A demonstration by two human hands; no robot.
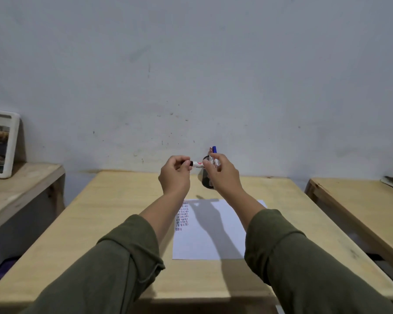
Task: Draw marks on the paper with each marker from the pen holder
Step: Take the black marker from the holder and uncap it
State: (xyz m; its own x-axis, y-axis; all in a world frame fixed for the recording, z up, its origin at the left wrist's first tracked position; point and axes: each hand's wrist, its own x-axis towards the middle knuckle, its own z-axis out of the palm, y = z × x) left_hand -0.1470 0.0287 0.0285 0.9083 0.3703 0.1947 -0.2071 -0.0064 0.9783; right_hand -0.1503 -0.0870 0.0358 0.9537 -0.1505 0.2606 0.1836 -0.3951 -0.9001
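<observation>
marker (196, 164) held level in the air, just above and in front of the pen holder (206, 180), both hands on it. left hand (175, 173) has its fingers pinched on the black end, right hand (221, 174) has its fingers closed around the white barrel. behind the right hand a blue-capped marker (214, 149) stands in the pen holder. nearer than the pen holder lies the paper (210, 234) on the wooden table (100, 223), rows of short dashes (182, 215) at its left edge.
</observation>
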